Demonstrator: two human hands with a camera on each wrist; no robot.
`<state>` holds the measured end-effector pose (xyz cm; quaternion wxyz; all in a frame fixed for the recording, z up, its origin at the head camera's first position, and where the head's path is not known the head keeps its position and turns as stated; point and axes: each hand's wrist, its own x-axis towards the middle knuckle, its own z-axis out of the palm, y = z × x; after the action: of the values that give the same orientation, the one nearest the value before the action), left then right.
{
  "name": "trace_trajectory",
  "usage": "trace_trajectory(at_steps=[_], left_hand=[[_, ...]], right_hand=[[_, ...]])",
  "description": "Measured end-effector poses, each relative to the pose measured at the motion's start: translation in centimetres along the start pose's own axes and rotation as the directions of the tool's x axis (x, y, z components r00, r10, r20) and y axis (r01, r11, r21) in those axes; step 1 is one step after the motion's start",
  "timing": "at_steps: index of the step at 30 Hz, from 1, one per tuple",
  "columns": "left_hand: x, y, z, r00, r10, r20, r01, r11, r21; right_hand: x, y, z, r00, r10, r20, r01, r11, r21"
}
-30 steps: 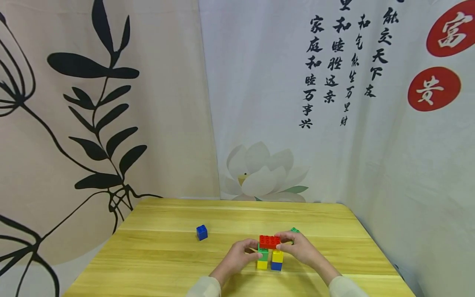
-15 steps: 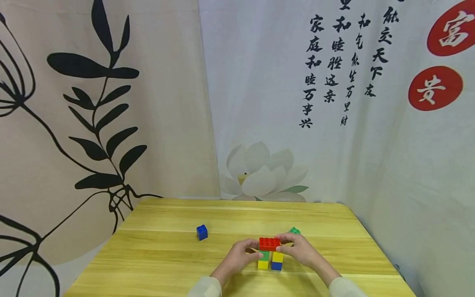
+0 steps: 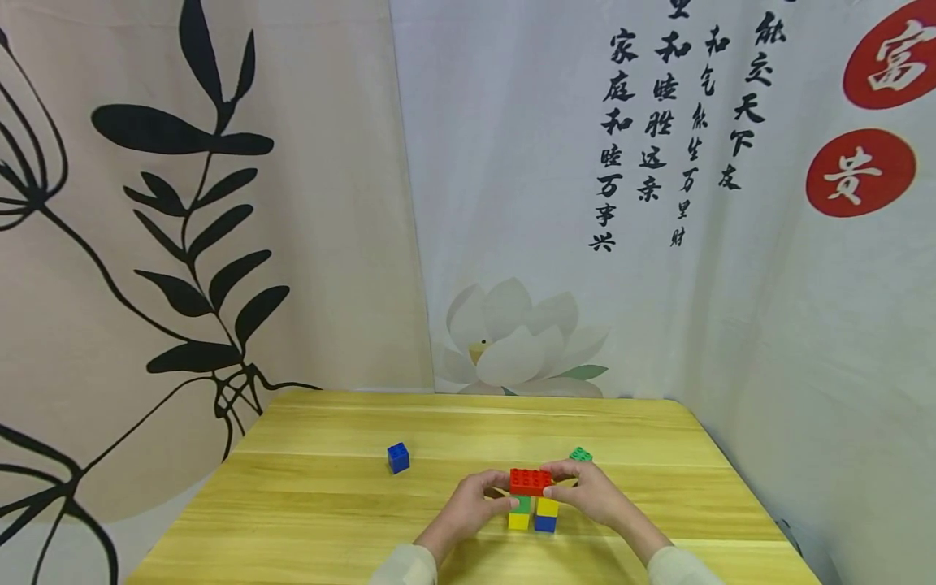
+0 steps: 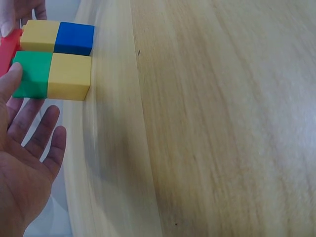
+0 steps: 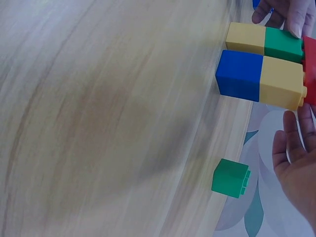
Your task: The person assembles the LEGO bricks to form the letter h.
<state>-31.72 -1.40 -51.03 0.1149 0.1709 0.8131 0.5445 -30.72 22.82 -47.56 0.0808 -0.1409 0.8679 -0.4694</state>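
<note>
A red brick lies across the tops of two short stacks of toy building blocks. The left stack has a green block over a yellow block; the right has a yellow block over a blue block. Studs of the right-hand yellow block show beside the red brick in the right wrist view. My left hand grips the green block, its thumb on the near face. With thumb and index finger, my right hand pinches the right end of the red brick.
A loose blue block sits farther back on the left of the wooden table. Behind my right hand stands a separate green block. Printed curtains hang beyond the table's far edge.
The red brick has come down slightly and now covers more of the stack tops. My right hand has lowered a little with it; my left hand stays almost in place.
</note>
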Motion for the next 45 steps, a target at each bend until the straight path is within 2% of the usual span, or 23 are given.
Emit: trace_trajectory(at_steps=[14,25,28,39,45], left_hand=[[0.08,0.12,-0.14,1.000,-0.006,-0.016,0.006,1.000,0.013],[0.20,0.43,-0.14,0.995,0.098,-0.023,-0.098,0.995,0.017],[0.20,0.31,-0.10,0.995,0.100,-0.022,-0.100,0.995,0.009],[0.23,0.35,-0.24,0.994,0.106,-0.005,-0.105,0.992,0.072],[0.27,0.63,-0.48,0.996,0.080,0.024,-0.082,0.994,0.075]], right_hand=[[-0.20,-0.30,0.00,1.000,0.001,-0.004,-0.002,1.000,-0.003],[-0.06,-0.07,0.11,1.000,-0.009,-0.002,0.009,1.000,-0.005],[-0.08,0.03,0.21,1.000,-0.013,-0.002,0.013,1.000,0.004],[-0.20,0.44,0.35,1.000,-0.029,0.001,0.029,0.999,0.027],[-0.36,0.37,0.36,1.000,-0.022,0.005,0.022,0.999,0.032]])
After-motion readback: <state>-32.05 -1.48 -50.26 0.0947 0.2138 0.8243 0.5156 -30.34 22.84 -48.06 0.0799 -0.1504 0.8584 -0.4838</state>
